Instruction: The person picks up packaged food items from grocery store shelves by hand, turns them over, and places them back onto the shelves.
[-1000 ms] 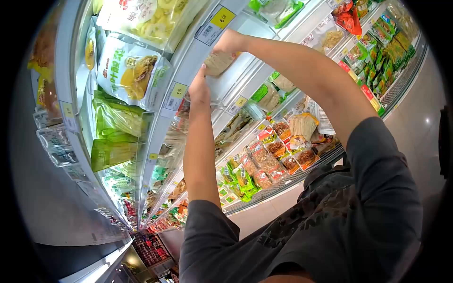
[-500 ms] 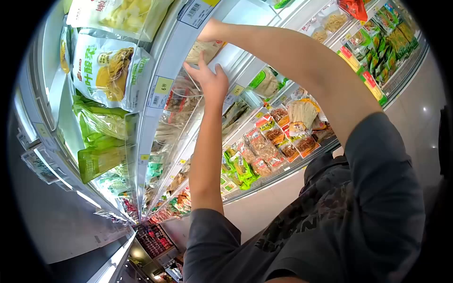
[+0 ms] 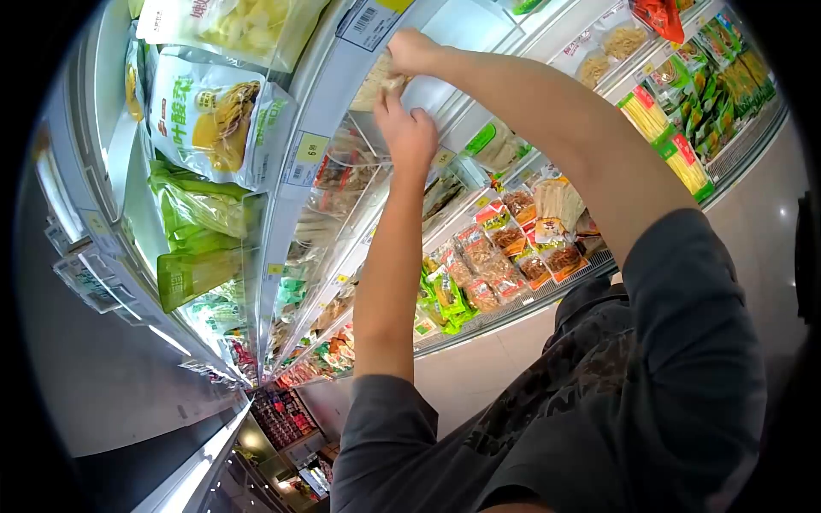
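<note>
A pale clear-wrapped food package stands tilted in a shelf compartment, partly covered by the shelf edge. At its upper right corner my right hand is closed on it, with the fingertips mostly hidden. Just below is my left hand, its fingers reaching up to the package's lower right corner and its thumb held apart. Whether those fingertips press on the wrap is hard to see. Beside the package runs a shelf edge with a price label.
Large white and green bags fill the shelf at the left. Red-and-brown packets lie on the lower shelf, with green packs farther right. Clear dividers stand near my left hand. Pale floor shows below.
My left hand let go of the package, dropped with fingers spread, then came back up to its corner. My right hand stayed at the package. The view shifted, moving the shelves left, then slightly right.
</note>
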Tool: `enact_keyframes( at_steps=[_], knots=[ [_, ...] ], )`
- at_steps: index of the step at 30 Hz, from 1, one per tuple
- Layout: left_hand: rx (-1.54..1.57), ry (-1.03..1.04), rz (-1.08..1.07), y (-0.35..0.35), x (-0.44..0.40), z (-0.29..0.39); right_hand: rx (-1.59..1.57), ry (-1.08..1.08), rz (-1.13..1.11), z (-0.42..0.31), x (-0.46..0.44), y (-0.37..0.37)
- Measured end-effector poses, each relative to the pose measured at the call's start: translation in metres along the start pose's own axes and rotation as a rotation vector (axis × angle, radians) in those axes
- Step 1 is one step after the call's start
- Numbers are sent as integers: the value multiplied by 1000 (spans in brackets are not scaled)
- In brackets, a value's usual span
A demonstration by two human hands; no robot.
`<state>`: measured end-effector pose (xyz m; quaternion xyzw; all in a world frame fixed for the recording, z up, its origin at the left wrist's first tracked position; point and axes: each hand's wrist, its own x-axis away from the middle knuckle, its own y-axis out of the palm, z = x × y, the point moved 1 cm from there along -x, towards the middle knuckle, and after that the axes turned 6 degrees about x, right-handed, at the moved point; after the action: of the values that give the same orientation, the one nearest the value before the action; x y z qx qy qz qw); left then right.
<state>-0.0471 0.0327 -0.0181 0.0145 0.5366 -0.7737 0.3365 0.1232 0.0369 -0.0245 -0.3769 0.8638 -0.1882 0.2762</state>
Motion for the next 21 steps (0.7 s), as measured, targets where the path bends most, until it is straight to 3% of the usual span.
enact_keyframes(
  at_steps=[2,7,10,11,13,15,21],
  knots=[
    [-6,-41,-29,0,-1,-2,14,100,-85,0,-1,-3],
    [-138,-196,-11,0,-1,3,130,56,-142,5,-2,-37],
    [-109,-181,-51,0,-3,-6,-378,-210,-289,31,16,-55],
    [-123,-167,-82,1,-5,-11,-355,-95,-372,47,24,-82],
    [-132,-183,-163,1,-11,-16,-497,43,-41,-5,154,-162],
    [-97,-219,-216,0,-17,-21,-729,118,-11,20,211,-186],
    [-116,-277,-185,4,-18,-6,-769,571,37,83,354,-204]
  ],
)
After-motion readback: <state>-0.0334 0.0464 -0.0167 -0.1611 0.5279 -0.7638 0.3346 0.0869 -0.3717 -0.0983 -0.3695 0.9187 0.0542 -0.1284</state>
